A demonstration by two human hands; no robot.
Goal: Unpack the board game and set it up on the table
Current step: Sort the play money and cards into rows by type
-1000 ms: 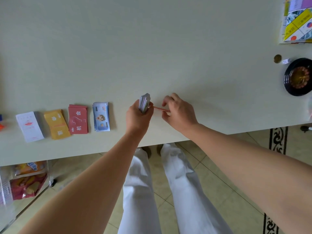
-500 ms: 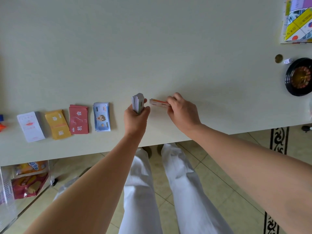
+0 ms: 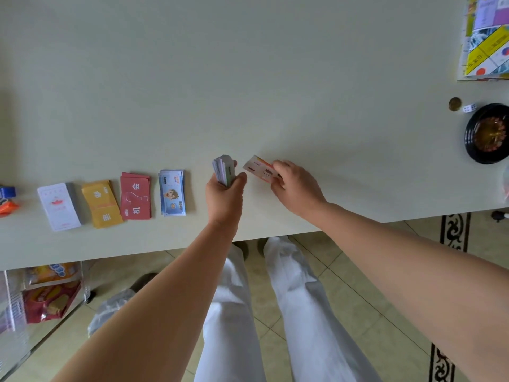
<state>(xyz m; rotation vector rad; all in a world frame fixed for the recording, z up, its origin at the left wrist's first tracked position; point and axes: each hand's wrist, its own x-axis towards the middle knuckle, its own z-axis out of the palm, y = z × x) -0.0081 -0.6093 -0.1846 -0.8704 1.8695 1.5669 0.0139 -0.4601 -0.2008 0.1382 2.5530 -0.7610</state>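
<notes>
Card stack and card in hands

Your left hand is gripping a stack of notes upright, the thumb lying along its 3 o'clock side and the fingers wrapping round the far side. That forearm is reaching in from 7 o'clock. Your right hand is sitting just beside it toward 3 o'clock, knuckles up. It is pinching a single card that is pointing toward 10 o'clock. Your right forearm is coming in from 4 o'clock.
</notes>
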